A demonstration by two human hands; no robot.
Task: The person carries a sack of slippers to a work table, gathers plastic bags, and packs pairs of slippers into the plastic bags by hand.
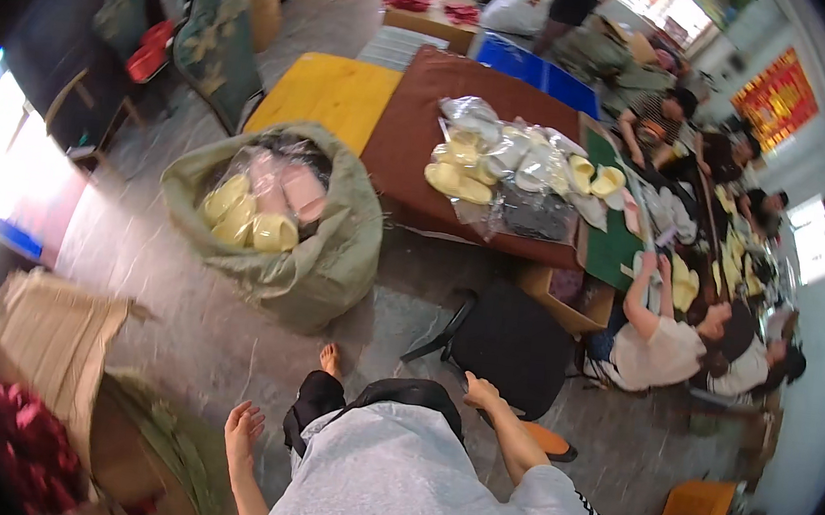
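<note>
My left hand (244,427) hangs beside my left leg, its fingers loosely bent and apart, with nothing in it. My right hand (481,391) is closed on a dark part at the near edge of a black office chair (511,346); exactly which part is hard to make out. Ahead of me on the left stands a big green woven sack (317,273), its mouth rolled open. Inside lie yellow slippers (229,208) and pink slippers (301,193), some in clear plastic bags.
A brown-topped table (410,128) holds bagged slippers (531,160), with a yellow board (333,101) adjoining it. Several people sit along a worktable at right, the nearest person (656,355) by a cardboard box (567,307). Cardboard (57,342) and dark red pieces (23,438) lie at lower left.
</note>
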